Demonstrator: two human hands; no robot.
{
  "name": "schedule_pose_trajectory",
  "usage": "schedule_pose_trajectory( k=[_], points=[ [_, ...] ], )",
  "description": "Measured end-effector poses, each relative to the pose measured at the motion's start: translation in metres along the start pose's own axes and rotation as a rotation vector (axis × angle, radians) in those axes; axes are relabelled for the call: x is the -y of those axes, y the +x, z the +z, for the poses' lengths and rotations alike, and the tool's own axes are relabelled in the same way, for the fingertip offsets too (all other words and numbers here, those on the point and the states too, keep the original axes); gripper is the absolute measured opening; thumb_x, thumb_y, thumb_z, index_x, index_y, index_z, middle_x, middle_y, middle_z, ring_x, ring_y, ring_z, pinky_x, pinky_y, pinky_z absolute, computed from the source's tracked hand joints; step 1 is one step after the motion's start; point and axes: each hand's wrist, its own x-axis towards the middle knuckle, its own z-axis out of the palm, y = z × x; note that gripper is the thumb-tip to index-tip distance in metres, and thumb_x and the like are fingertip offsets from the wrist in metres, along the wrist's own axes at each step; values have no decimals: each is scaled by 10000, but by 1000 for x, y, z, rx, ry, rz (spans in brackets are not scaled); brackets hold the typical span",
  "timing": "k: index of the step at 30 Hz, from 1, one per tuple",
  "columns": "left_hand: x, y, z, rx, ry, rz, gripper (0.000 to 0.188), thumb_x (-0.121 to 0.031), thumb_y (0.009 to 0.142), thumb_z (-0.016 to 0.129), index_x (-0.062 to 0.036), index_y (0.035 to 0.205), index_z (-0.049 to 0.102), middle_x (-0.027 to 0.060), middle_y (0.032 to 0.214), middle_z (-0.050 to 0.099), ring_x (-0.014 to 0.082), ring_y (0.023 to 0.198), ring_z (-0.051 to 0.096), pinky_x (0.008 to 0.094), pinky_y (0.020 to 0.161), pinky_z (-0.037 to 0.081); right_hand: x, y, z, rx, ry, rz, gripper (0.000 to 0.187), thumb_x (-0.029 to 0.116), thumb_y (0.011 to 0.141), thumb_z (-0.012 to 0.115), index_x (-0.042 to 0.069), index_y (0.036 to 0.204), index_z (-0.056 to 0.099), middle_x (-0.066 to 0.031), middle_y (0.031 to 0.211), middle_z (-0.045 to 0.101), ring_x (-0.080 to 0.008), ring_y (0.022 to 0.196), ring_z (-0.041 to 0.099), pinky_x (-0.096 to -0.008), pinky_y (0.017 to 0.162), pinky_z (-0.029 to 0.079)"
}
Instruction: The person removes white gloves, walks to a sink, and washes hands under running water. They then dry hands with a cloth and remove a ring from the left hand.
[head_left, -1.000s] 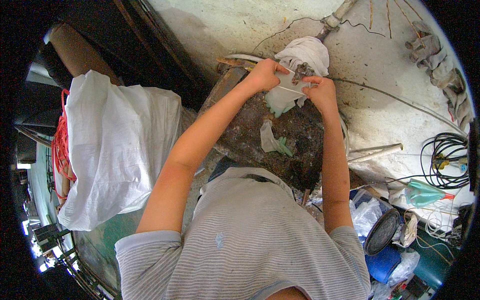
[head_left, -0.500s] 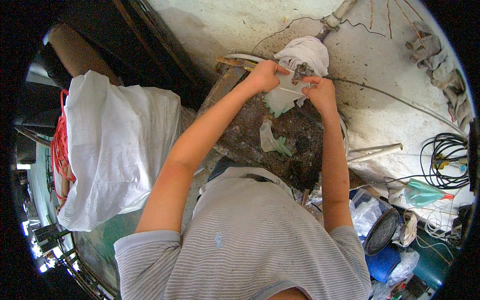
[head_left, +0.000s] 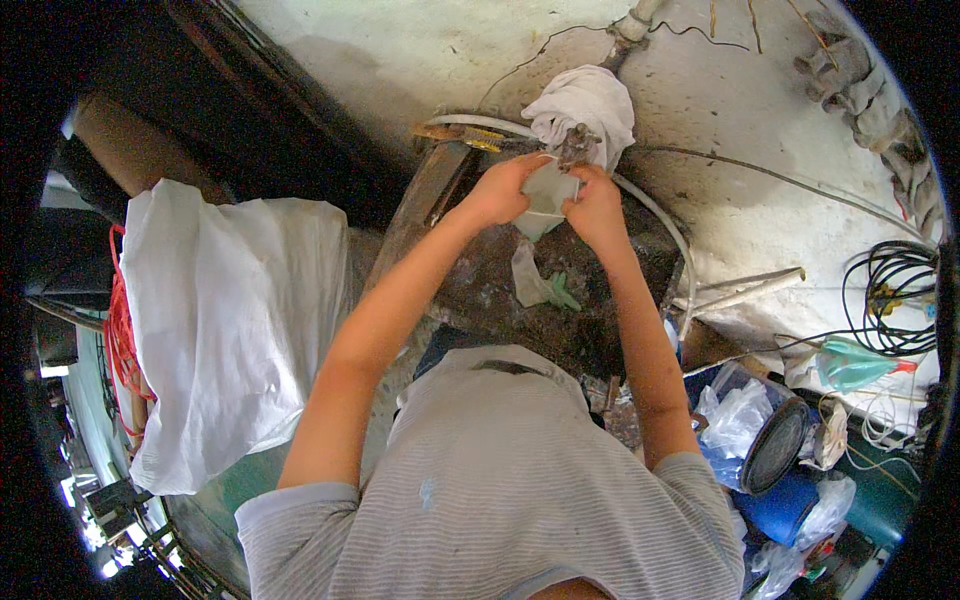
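Observation:
My left hand [head_left: 502, 190] and my right hand [head_left: 598, 208] pinch a pale, whitish glove [head_left: 546, 192] by opposite sides of its cuff. The glove hangs between them above a dark, dirty bench top [head_left: 480, 290]. Just beyond my fingertips is a rough, dark metal piece [head_left: 577, 146]; whether the glove touches it I cannot tell. Behind that sits a bundled white cloth [head_left: 588, 103]. Closer to me on the bench lies a second glove [head_left: 530, 274], pale at the cuff with light green fingers.
A big white woven sack [head_left: 235, 320] stands at my left, beside red cord [head_left: 122, 350]. A pale hose [head_left: 665, 225] curves around the bench's far right edge. Coiled black cable [head_left: 885, 300] hangs on the right wall. Blue containers [head_left: 780, 505] and plastic bags crowd the lower right.
Both hands have come closer together and lower, still pinching the glove. Its cuff is less stretched, and less of its green part shows. My view has shifted slightly.

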Motion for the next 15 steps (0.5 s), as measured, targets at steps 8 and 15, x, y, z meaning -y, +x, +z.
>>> schedule_pose_trajectory(
  k=[8, 15],
  points=[
    [15, -11, 15, -54, -10, 19, 682, 83, 602, 510, -17, 1273, 444, 147, 1348, 417, 322, 1197, 439, 372, 967, 388, -11, -15, 19, 24, 64, 30, 418, -20, 650, 615, -23, 1067, 581, -141, 1081, 544, -219, 614, 578, -331, 632, 481],
    [19, -11, 21, -44, 38, 2, 668, 74, 600, 523, -21, 1259, 459, 152, 1351, 413, 332, 1195, 441, 369, 962, 397, -11, -16, 17, 96, 213, 107, 454, -20, 623, 593, -22, 1077, 566, -202, 1095, 540, -370, 984, 545, -400, 881, 443]
  ],
)
